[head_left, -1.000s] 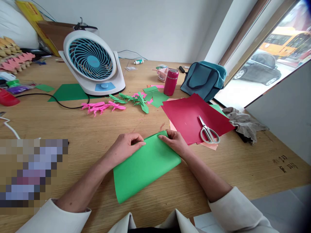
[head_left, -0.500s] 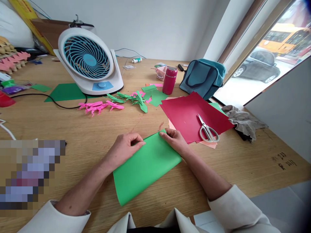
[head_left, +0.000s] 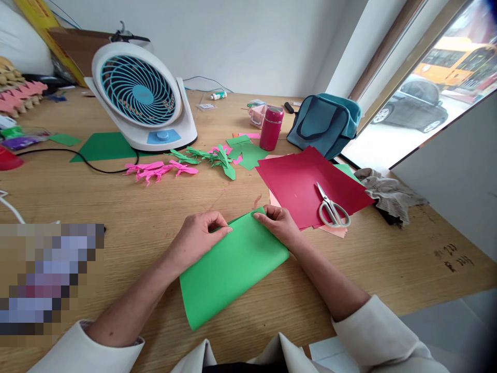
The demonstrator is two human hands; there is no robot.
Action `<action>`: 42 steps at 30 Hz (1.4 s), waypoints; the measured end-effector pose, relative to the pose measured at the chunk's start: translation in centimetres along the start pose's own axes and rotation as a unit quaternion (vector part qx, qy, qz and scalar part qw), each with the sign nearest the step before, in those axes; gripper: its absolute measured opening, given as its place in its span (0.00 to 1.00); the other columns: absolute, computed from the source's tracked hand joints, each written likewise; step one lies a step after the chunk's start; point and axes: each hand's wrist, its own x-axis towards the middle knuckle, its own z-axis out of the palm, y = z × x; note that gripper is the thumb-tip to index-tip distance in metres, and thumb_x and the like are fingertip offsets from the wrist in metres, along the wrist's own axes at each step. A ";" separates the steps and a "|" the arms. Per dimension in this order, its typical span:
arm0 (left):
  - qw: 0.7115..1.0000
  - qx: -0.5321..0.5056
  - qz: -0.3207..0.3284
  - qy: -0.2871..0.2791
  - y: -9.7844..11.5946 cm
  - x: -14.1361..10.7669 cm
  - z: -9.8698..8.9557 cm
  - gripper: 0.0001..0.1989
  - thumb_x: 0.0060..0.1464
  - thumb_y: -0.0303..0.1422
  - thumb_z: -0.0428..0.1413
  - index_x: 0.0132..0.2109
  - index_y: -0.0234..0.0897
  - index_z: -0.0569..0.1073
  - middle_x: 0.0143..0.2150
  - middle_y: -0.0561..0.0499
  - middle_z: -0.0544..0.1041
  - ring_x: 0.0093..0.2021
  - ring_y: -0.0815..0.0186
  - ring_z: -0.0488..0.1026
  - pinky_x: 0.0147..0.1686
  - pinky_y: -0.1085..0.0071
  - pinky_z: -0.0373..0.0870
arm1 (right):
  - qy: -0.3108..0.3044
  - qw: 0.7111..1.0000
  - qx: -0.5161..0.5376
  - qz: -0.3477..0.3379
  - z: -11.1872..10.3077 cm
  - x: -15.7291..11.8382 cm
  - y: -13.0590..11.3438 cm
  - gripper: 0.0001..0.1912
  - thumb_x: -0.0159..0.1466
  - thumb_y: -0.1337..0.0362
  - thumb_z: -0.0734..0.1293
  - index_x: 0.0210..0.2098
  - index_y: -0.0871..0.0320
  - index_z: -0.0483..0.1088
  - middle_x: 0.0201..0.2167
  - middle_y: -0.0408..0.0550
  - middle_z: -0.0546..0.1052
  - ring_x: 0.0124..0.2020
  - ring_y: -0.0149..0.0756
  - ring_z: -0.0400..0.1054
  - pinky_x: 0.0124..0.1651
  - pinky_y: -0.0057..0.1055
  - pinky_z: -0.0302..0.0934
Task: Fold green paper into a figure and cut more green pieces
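A sheet of green paper (head_left: 233,269) is bent over on itself in front of me, its near side a rounded, uncreased curve. My left hand (head_left: 205,230) pinches the far edge of the sheet near its middle, thumb on top. At the far right corner, my right hand (head_left: 277,221) grips the paper between thumb and fingers. The layers meet along the far edge between both hands; the fingertips beneath are hidden. White-handled scissors (head_left: 332,210) lie on red paper sheets (head_left: 298,181) to the right of my right hand.
Pink folded paper figures (head_left: 155,170) and green ones (head_left: 223,163) lie beyond my hands. A fan (head_left: 142,96) stands at the back left, its black cord crossing the table. A red flask (head_left: 271,128) and a teal bag (head_left: 324,124) stand behind. A crumpled cloth (head_left: 388,191) lies right.
Both hands keep their grip on the green paper. The right thumb has shifted very slightly left along the far edge; otherwise almost nothing has moved.
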 end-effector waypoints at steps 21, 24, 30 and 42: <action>1.000 -0.004 0.003 0.013 0.2 -0.2 0.0 0.08 0.52 0.36 0.57 0.29 0.39 0.74 0.27 0.55 0.78 0.28 0.67 0.71 0.31 0.71 0.63 | 0.009 0.999 0.048 0.008 0.1 0.1 0.4 0.21 0.54 0.48 0.74 0.23 0.57 0.65 0.20 0.37 0.63 0.20 0.25 0.52 0.22 0.25 0.47; 1.000 -0.005 -0.003 0.014 0.2 -0.1 0.0 0.08 0.52 0.37 0.57 0.29 0.39 0.74 0.28 0.55 0.78 0.28 0.67 0.71 0.31 0.71 0.63 | 0.005 0.999 0.041 0.005 0.1 0.1 0.3 0.21 0.55 0.48 0.74 0.23 0.57 0.65 0.20 0.37 0.62 0.21 0.25 0.51 0.22 0.25 0.46; 1.000 -0.008 -0.015 0.018 0.1 -0.1 0.0 0.08 0.52 0.37 0.57 0.29 0.39 0.74 0.29 0.55 0.79 0.29 0.66 0.73 0.32 0.71 0.64 | 0.004 1.000 0.031 0.004 0.1 -0.2 0.0 0.23 0.57 0.46 0.72 0.23 0.57 0.63 0.19 0.36 0.59 0.20 0.25 0.49 0.21 0.26 0.43; 0.999 -0.008 -0.016 0.033 0.0 -0.1 0.1 0.07 0.51 0.37 0.58 0.29 0.39 0.73 0.28 0.54 0.79 0.29 0.65 0.73 0.30 0.71 0.64 | 0.005 0.999 0.035 -0.006 0.2 -0.1 0.0 0.22 0.56 0.47 0.72 0.22 0.57 0.63 0.19 0.37 0.60 0.20 0.25 0.49 0.21 0.26 0.43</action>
